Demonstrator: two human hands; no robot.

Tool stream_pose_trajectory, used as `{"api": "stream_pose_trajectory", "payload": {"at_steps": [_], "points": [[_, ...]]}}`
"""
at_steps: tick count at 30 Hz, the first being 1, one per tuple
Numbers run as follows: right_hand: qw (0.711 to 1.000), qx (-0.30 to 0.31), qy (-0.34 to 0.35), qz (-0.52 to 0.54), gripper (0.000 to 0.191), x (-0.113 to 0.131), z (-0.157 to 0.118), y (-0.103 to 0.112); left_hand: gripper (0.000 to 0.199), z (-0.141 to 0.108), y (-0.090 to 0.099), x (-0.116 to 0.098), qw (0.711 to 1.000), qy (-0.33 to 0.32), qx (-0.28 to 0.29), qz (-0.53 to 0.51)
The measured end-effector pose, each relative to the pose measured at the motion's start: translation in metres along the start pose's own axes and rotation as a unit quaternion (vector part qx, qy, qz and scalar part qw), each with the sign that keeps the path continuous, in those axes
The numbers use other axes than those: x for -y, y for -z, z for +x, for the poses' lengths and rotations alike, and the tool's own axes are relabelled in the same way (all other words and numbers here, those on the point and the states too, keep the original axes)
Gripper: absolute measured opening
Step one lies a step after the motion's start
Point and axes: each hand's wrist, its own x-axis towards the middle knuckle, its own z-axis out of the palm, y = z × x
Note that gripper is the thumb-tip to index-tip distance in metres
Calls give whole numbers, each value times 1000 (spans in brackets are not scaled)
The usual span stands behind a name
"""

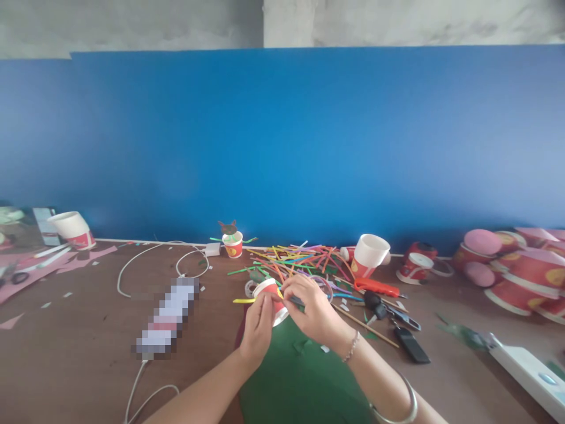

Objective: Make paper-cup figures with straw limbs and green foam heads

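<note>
A red and white paper cup is at the middle of the table, at the far edge of a green sheet. My left hand is at the cup's near left side, its fingers pressed together on something small that I cannot make out. On the right side of the cup, my right hand has its fingers bent inward, close to the left fingertips. What the right fingers pinch is too small to tell. A yellow strip sticks out to the left of the cup.
Colourful strips lie heaped behind the hands. An orange cutter, keys and a stacked white cup are to the right. A phone with a white cable lies left. A glue gun rests at far right.
</note>
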Motion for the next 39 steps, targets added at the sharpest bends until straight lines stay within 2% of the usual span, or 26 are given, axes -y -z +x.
{"api": "stream_pose_trajectory", "payload": {"at_steps": [4,9,11,15,21,25,28,32,35,39], "points": [[994,-12,37,-105,14,10,-3,1,42,-7,-5,-10,994,81,-2,-74],[995,-75,28,-54,12,14,-5,0,49,-21,-11,-16,985,119,4,-128],[995,-80,44,-38,12,16,-5,1,52,-23,-12,-16,981,124,0,-146],[996,-44,70,13,12,23,-5,6,58,-20,-12,-16,979,120,-27,-162],[997,66,-8,30,25,28,-6,2,63,-16,-14,-18,977,160,-18,-138],[998,68,-9,18,27,24,-8,-9,65,-15,-14,-16,975,186,-13,-123],[997,55,-15,45,26,21,-9,-11,67,-15,-12,-11,978,174,6,-115],[993,15,-86,85,28,13,-6,-5,51,-15,-10,-6,989,92,41,-104],[983,-6,-145,116,28,6,-2,2,36,-14,-10,-7,995,55,21,-75],[974,-5,-174,144,27,3,1,9,35,-11,-9,-8,999,37,4,-22]]}}
